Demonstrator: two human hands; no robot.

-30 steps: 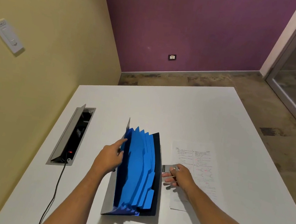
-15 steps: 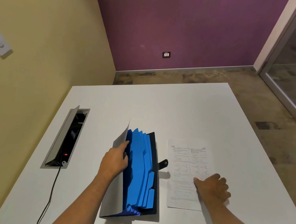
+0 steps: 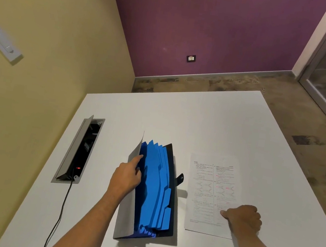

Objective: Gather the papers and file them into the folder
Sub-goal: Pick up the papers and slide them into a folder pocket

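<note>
A blue expanding folder (image 3: 155, 187) with several tabbed dividers lies open on the white table (image 3: 179, 121). My left hand (image 3: 128, 174) holds its grey front flap upright, fingers hooked over the flap's edge. A black clasp tab (image 3: 179, 178) sticks out of the folder's right side. To the right lies a printed paper (image 3: 209, 185) with text and small diagrams, flat on the table. My right hand (image 3: 243, 219) rests on the paper's lower right corner, fingers curled, thumb pressing on the sheet.
An open cable box (image 3: 81, 150) is set into the table at the left, with a red light and a black cable (image 3: 59, 213) running to the near edge. Yellow wall at left, purple wall behind, glass door at right.
My right hand left the folder's clasp and moved right onto the paper's lower corner, fingers now curled. My left hand kept the flap open. The camera view shifted slightly.
</note>
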